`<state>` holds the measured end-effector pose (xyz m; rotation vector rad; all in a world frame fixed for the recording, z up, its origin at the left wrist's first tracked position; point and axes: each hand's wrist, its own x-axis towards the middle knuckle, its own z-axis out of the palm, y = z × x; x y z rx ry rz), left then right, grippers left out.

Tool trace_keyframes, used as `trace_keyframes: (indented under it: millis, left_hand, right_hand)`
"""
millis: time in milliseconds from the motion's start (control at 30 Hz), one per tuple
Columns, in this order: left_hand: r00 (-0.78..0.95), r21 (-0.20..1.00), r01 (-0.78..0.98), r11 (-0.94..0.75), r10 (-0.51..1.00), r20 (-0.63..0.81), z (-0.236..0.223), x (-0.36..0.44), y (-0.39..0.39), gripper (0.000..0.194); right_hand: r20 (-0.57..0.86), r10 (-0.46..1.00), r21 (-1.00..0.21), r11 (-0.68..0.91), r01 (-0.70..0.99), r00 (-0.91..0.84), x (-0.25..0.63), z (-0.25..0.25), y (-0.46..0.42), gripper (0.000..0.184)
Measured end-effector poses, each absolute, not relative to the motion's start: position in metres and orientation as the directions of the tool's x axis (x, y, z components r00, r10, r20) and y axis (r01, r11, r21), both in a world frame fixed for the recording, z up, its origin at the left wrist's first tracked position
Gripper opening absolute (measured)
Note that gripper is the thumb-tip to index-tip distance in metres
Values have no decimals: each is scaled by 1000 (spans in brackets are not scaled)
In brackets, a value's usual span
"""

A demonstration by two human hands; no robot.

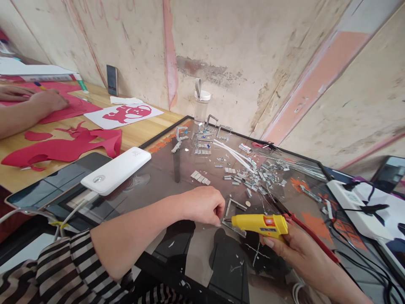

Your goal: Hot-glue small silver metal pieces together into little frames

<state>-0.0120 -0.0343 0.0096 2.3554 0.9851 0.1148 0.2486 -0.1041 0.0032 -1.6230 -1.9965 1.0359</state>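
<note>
My right hand is wrapped round a yellow hot glue gun, its nozzle aimed left at a small grey angular frame lying on the dark glass tabletop. The nozzle tip is at the frame's left side; whether it touches cannot be seen. My left hand is closed beside the frame, knuckles up, with its fingertips curled down near the frame's corner. What those fingers pinch, if anything, is hidden. Several short grey pieces lie heaped beyond my hands, and a small row of flat pieces lies left of the heap.
Pliers with red handles lie right of the glue gun. A power strip with cables stands at the right edge. At left are a white power bank and red paper cut-outs. Another person's hand works on red paper. A bottle stands behind.
</note>
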Motion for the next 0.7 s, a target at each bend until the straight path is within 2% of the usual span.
trace_keyframes:
  millis: [400, 600, 700]
  left_hand:
    - [718, 548, 632, -548, 679, -150, 10, -12, -35, 5]
    - [723, 555, 626, -548, 675, -149, 9, -12, -34, 6]
    - [723, 549, 627, -553, 674, -147, 9, -12, -34, 6]
  right_hand:
    - [-197, 933, -714, 73, 696, -300, 249, 3, -104, 26]
    - [-195, 941, -623, 98, 776, -275, 251, -1, -105, 33]
    - [-166, 946, -647, 109, 755, -279, 252, -1, -105, 30]
